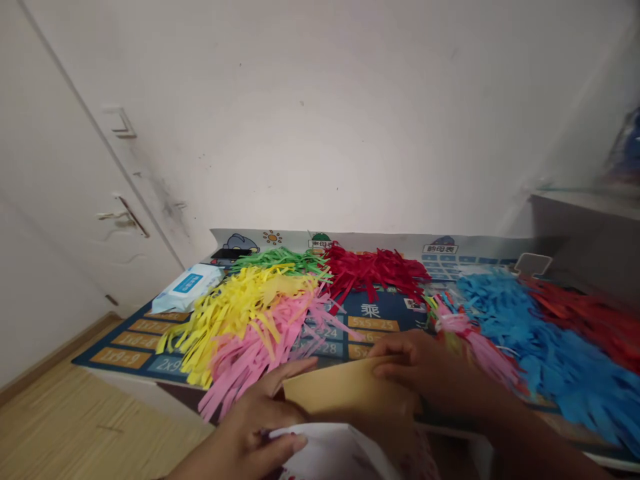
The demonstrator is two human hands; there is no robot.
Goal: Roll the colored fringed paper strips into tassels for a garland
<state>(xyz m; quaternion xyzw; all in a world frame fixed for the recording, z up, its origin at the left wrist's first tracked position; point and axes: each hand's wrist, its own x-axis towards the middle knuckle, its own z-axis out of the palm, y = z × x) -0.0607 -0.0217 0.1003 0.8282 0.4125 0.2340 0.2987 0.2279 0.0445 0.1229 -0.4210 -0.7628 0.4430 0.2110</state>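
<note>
At the near edge of the table, my right hand (407,363) pinches the top right of a tan sheet of paper or card (345,393). My left hand (260,417) is closed at its left side, the thumb lying over a white paper-like piece (335,450) in front of it. Whether the tan and white pieces are joined cannot be seen; their lower parts run out of view. Just beyond my left hand lie pink paper strips (275,333) and yellow paper strips (235,300). A bundle of mixed-colour strips (465,327) lies past my right hand.
Green strips (283,259) and dark red strips (373,267) lie at the back, blue strips (530,340) and red strips (585,313) on the right. A wet-wipes pack (189,288) and a black phone-like slab (231,254) are on the left. A printed mat (135,340) covers the table.
</note>
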